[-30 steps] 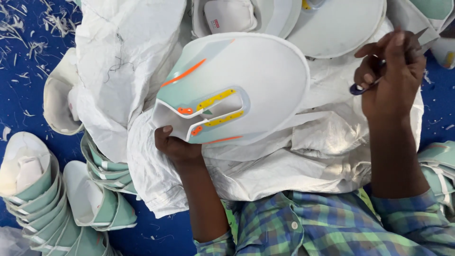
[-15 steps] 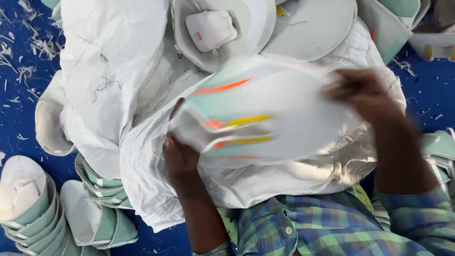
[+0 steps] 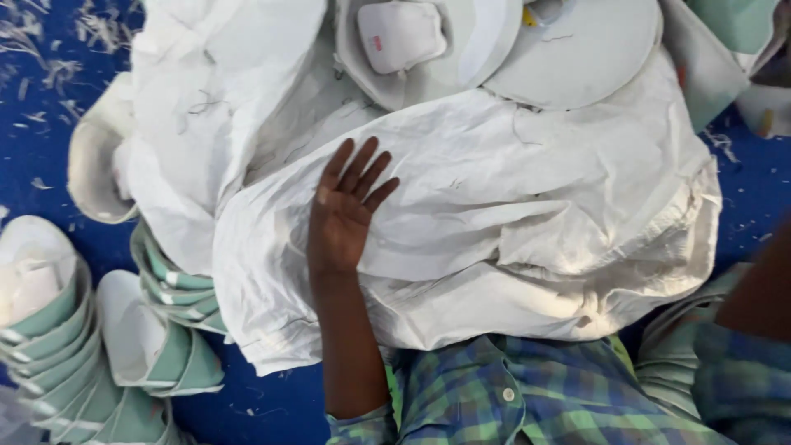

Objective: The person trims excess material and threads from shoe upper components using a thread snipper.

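The left hand point(image 3: 346, 210) lay flat and wide, fingers spread, holding nothing, palm down on the white sack point(image 3: 511, 222) that covered the person's lap. The right hand was out of view; only its forearm showed at the right edge. Beyond the sack, white shoe pieces point(image 3: 428, 49) and a round white sheet point(image 3: 585, 49) lay piled. On the blue floor point(image 3: 33, 156) at the left stood stacks of mint-green pieces point(image 3: 58, 346).

Blue floor point(image 3: 49, 177) carries big white woven sack point(image 3: 527, 222); stacked mint-green shoe pieces point(image 3: 74, 363) left of it, white fibre scraps point(image 3: 58, 49) scattered upper-left.
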